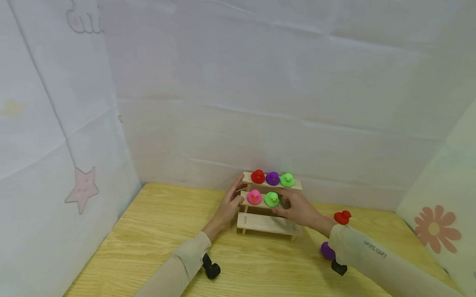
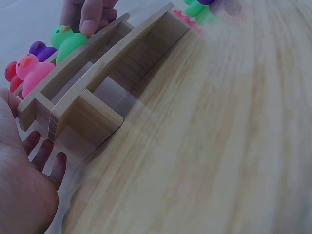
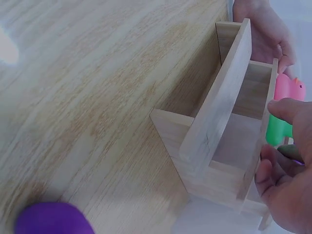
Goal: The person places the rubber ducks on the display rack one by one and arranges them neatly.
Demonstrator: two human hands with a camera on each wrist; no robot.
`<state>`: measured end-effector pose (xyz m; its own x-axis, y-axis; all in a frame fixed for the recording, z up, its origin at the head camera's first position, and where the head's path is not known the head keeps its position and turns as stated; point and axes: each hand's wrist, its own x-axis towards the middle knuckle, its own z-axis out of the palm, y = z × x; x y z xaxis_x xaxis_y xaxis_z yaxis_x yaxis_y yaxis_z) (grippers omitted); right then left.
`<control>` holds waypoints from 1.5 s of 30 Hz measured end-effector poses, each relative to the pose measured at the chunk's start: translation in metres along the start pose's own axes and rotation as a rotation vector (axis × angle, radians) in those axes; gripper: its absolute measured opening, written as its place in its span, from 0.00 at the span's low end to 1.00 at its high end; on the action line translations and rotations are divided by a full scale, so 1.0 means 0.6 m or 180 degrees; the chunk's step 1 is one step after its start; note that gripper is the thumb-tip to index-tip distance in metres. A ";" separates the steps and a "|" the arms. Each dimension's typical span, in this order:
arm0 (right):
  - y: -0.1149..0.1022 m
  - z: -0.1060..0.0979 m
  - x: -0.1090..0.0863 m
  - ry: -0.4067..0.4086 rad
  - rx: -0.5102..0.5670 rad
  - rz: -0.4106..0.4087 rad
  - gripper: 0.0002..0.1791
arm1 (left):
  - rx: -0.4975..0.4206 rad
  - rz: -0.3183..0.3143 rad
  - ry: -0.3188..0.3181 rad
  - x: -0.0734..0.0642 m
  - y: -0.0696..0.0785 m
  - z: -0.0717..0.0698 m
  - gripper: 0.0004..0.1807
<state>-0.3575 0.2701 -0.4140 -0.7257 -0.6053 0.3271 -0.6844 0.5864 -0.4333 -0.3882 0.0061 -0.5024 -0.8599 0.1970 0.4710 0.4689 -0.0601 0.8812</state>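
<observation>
A small three-step wooden stand [image 1: 260,222] holds toy ducks. Red [image 1: 258,176], purple [image 1: 272,178] and green [image 1: 287,180] ducks sit on its top step. On the middle step are a pink duck [image 1: 254,197] and another green duck [image 1: 271,199]; the lowest step is bare. My left hand [image 1: 226,208] is at the stand's left end, thumb against the middle step, its other fingers loosely bent in the left wrist view. My right hand [image 1: 299,209] reaches over the middle step's right part, fingers curled, thumb close beside the green duck. I cannot tell what it pinches.
A red duck [image 1: 342,217] and a purple duck [image 1: 327,250] lie on the wooden table [image 1: 146,239] right of the stand, partly behind my right forearm. White cloth walls [image 1: 220,101] enclose the table at the back and both sides.
</observation>
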 end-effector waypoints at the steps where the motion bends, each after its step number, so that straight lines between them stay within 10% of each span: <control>1: 0.000 -0.003 -0.002 -0.0022 0.0024 -0.0028 0.34 | 0.0012 -0.0002 0.0007 0.000 0.001 0.000 0.42; 13: -0.001 -0.043 -0.072 0.0006 0.0202 0.0213 0.24 | -0.0026 0.0005 -0.0067 0.001 0.003 -0.008 0.42; 23: 0.023 -0.049 -0.141 0.0310 0.0098 0.0175 0.17 | -0.0187 -0.0073 -0.0260 -0.014 0.062 -0.019 0.41; 45: 0.144 -0.066 -0.272 0.0665 -0.0437 0.0756 0.18 | -0.0239 -0.0050 -0.0231 -0.018 0.067 -0.022 0.41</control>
<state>-0.3013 0.4410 -0.4714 -0.8549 -0.3282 0.4018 -0.4874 0.7733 -0.4055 -0.3623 -0.0112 -0.4715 -0.8488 0.2687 0.4554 0.4367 -0.1292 0.8903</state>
